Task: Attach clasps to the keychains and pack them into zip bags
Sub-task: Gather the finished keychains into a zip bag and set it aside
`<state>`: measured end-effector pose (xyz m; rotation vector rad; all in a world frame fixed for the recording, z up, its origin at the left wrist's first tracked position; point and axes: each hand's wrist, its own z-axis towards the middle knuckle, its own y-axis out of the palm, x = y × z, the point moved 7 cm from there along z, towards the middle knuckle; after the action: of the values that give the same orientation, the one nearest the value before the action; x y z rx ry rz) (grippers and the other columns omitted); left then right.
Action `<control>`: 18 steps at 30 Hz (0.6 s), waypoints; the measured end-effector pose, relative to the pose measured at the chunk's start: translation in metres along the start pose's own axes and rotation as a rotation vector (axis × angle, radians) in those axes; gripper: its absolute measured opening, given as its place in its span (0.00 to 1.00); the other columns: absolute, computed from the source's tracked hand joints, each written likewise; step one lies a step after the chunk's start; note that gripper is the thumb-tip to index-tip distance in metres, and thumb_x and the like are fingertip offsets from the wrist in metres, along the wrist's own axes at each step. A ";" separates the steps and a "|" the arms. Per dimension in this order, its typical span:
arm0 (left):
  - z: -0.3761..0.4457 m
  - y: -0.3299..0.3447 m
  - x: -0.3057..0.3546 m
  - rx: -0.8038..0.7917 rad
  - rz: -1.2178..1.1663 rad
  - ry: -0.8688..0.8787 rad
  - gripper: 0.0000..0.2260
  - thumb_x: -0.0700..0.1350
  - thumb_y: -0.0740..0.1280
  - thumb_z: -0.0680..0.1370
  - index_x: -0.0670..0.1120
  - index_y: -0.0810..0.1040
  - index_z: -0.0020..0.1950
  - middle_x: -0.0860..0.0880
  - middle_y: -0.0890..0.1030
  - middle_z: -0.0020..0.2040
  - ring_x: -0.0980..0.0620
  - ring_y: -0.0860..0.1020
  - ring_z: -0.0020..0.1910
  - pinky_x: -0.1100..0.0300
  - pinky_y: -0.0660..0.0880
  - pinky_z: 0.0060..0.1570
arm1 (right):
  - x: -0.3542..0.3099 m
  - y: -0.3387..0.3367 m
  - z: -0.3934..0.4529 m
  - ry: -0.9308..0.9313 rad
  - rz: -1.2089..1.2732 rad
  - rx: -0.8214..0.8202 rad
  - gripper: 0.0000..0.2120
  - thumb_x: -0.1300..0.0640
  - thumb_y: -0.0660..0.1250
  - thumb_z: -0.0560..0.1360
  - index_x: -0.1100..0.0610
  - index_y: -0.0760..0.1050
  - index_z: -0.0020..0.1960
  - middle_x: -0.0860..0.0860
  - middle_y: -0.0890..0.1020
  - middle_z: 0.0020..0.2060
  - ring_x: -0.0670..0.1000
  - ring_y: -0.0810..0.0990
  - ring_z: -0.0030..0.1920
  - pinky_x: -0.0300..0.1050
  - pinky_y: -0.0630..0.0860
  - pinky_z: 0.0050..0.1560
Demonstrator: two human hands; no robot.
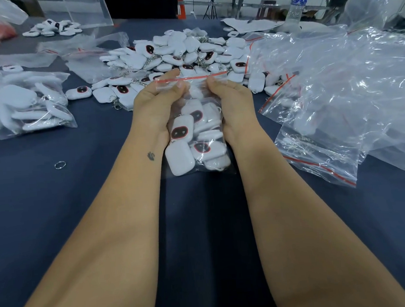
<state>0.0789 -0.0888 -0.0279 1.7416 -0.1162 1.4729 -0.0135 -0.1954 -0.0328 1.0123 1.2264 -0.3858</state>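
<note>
Here, a clear zip bag (196,134) filled with white keychains (182,130) is held upright between both wrists, above a dark table (81,196). Its red-striped top is pinched by the left hand (157,101) and the right hand (229,97). The film is judged thin and slippery, the load light but lumpy; the seal strip is judged the best hold.

A dark blue table (58,209) carries a heap of white keychains (179,55) at its middle. A filled bag (23,105) lies left, empty zip bags (335,97) right, a small ring (60,165) near the front.
</note>
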 end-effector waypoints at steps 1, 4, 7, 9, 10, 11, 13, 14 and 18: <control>0.000 0.000 0.001 0.004 0.002 0.005 0.08 0.32 0.68 0.76 0.44 0.82 0.46 0.48 0.84 0.33 0.53 0.82 0.32 0.60 0.80 0.32 | 0.000 0.000 0.000 0.010 0.009 -0.001 0.06 0.63 0.68 0.77 0.66 0.80 0.44 0.68 0.81 0.50 0.61 0.79 0.48 0.66 0.73 0.63; 0.002 -0.003 0.001 0.034 0.055 0.012 0.06 0.35 0.68 0.78 0.44 0.83 0.47 0.49 0.84 0.36 0.52 0.81 0.38 0.54 0.82 0.46 | 0.002 0.001 0.000 0.058 0.061 0.004 0.10 0.58 0.66 0.78 0.65 0.79 0.48 0.63 0.81 0.47 0.61 0.80 0.47 0.62 0.75 0.61; 0.004 -0.004 0.000 0.050 0.071 0.002 0.07 0.39 0.65 0.81 0.45 0.83 0.50 0.47 0.85 0.40 0.48 0.81 0.43 0.47 0.78 0.58 | 0.001 -0.001 0.002 0.049 0.062 0.012 0.12 0.55 0.64 0.79 0.64 0.80 0.48 0.61 0.82 0.45 0.59 0.81 0.45 0.57 0.78 0.56; 0.004 -0.004 0.001 0.045 0.061 0.010 0.08 0.40 0.62 0.82 0.44 0.82 0.53 0.46 0.85 0.42 0.48 0.83 0.42 0.47 0.80 0.54 | 0.000 -0.001 0.002 0.043 0.014 -0.002 0.12 0.55 0.64 0.79 0.64 0.80 0.49 0.60 0.83 0.46 0.59 0.81 0.46 0.57 0.78 0.57; 0.004 -0.005 0.003 0.054 0.070 0.022 0.09 0.42 0.61 0.83 0.45 0.81 0.55 0.45 0.85 0.45 0.47 0.83 0.45 0.48 0.81 0.54 | 0.001 0.001 0.002 0.052 -0.024 -0.017 0.12 0.55 0.64 0.79 0.64 0.79 0.50 0.60 0.83 0.45 0.59 0.81 0.46 0.57 0.77 0.58; 0.003 -0.007 0.005 0.070 0.101 0.042 0.10 0.43 0.60 0.84 0.46 0.81 0.57 0.44 0.84 0.49 0.47 0.83 0.48 0.47 0.80 0.55 | 0.001 0.003 0.001 0.061 -0.076 -0.039 0.11 0.55 0.66 0.77 0.63 0.79 0.50 0.60 0.83 0.45 0.59 0.81 0.46 0.57 0.77 0.57; 0.000 -0.014 0.013 0.126 0.143 0.097 0.12 0.44 0.59 0.84 0.48 0.79 0.62 0.45 0.83 0.56 0.47 0.81 0.56 0.47 0.78 0.60 | 0.000 0.010 -0.003 0.051 -0.259 -0.130 0.12 0.54 0.70 0.72 0.62 0.79 0.51 0.59 0.83 0.44 0.58 0.81 0.46 0.56 0.77 0.56; -0.002 -0.019 0.018 0.162 0.133 0.132 0.12 0.44 0.58 0.84 0.48 0.79 0.63 0.44 0.82 0.59 0.47 0.80 0.59 0.47 0.76 0.62 | -0.001 0.014 -0.006 0.037 -0.379 -0.200 0.15 0.52 0.72 0.70 0.60 0.79 0.53 0.57 0.83 0.46 0.56 0.82 0.47 0.55 0.77 0.56; -0.013 -0.038 0.042 0.290 0.057 0.220 0.13 0.41 0.59 0.84 0.46 0.76 0.66 0.41 0.78 0.65 0.42 0.77 0.64 0.47 0.74 0.65 | 0.005 0.030 -0.023 0.023 -0.756 -0.394 0.26 0.52 0.76 0.71 0.51 0.71 0.66 0.48 0.84 0.47 0.46 0.84 0.46 0.40 0.79 0.42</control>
<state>0.1027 -0.0380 -0.0126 1.7976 0.1727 1.7837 -0.0038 -0.1595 -0.0249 0.1870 1.6066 -0.6792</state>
